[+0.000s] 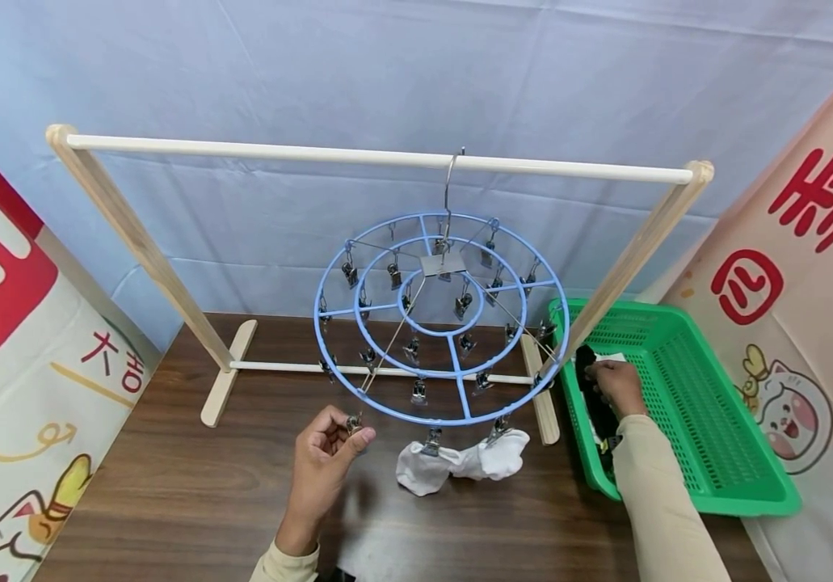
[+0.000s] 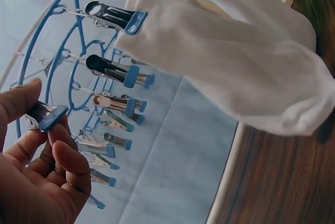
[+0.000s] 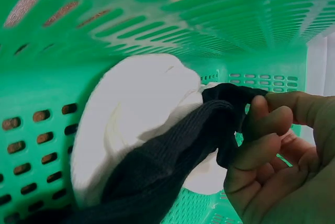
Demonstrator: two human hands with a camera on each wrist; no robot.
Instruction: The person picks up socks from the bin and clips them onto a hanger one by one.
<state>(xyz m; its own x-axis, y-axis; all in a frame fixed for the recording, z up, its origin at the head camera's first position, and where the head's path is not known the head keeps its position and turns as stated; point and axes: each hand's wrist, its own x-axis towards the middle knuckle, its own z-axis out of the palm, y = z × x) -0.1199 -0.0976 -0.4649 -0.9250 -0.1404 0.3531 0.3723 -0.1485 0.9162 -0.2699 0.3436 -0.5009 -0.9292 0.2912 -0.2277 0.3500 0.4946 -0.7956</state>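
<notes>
- Left hand (image 1: 325, 453): thumb and finger pinched a metal clip (image 2: 47, 115) with a blue tip, at the near-left edge of the round blue hanger (image 1: 457, 378); the other fingers were loosely curled.
- Right hand (image 1: 620, 386): thumb and fingers pinched one end of a black ribbed cloth (image 3: 162, 161) inside the green basket (image 1: 721, 404).
- The black cloth lay along the basket's left side, in front of a white cloth (image 3: 136, 114). The right sleeve (image 1: 656, 501) crossed above the basket's near rim.
- To the right of the hand, a wide stretch of slotted basket floor showed, reaching the far and right walls.
- The hanger hooked over the top rail (image 1: 380, 156), right of its midpoint; its outer ring was well apart from the left post (image 1: 147, 250) but appeared close to the right post (image 1: 627, 255).
- White sock-like fabric (image 1: 423, 469) hung from two clips at the hanger's near edge, to the right of the left hand, with a small gap between.
- The basket's left edge stood just beside the stand's right foot (image 1: 540, 392). Wooden tabletop (image 1: 169, 485) extended between the left foot (image 1: 230, 376) and the left hand.
</notes>
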